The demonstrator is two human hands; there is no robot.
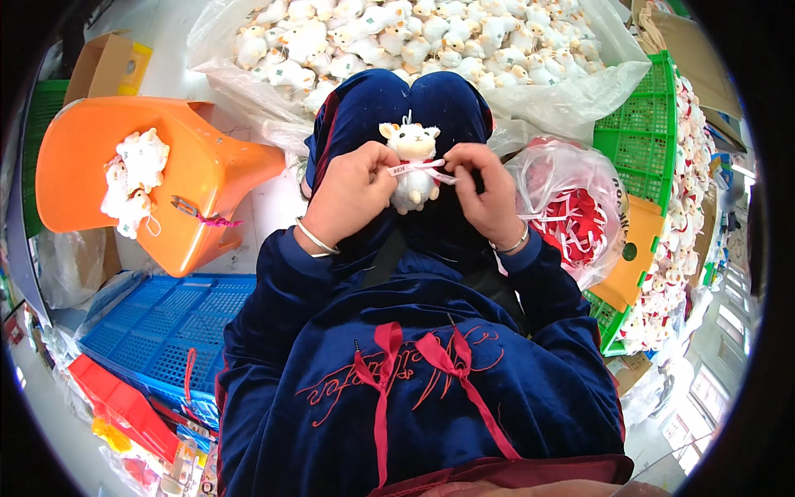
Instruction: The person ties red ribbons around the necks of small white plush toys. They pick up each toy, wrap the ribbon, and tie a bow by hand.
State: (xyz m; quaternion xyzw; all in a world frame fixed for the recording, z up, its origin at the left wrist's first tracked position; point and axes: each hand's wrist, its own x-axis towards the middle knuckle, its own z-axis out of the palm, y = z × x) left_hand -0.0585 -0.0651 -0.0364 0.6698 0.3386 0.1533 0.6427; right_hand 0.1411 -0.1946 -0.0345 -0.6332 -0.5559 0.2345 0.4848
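A small white-and-grey plush toy animal (411,145) with a hanging loop on its head rests upright against my knees, facing up. Some red material shows at its neck, and a pale printed ribbon (420,167) crosses its front. My left hand (354,189) is closed, pinching the ribbon at the toy's left side in the picture. On the other side my right hand (487,192) pinches the ribbon's other part between thumb and fingers. Whether the ribbon is knotted cannot be made out.
A large clear bag (571,87) full of white plush toys lies beyond my knees. An orange stool (74,166) at left carries several toys and small snips (184,206). Blue crate (166,323) stands near left. At right are a bag of red ribboned pieces (571,224) and a green crate (633,137).
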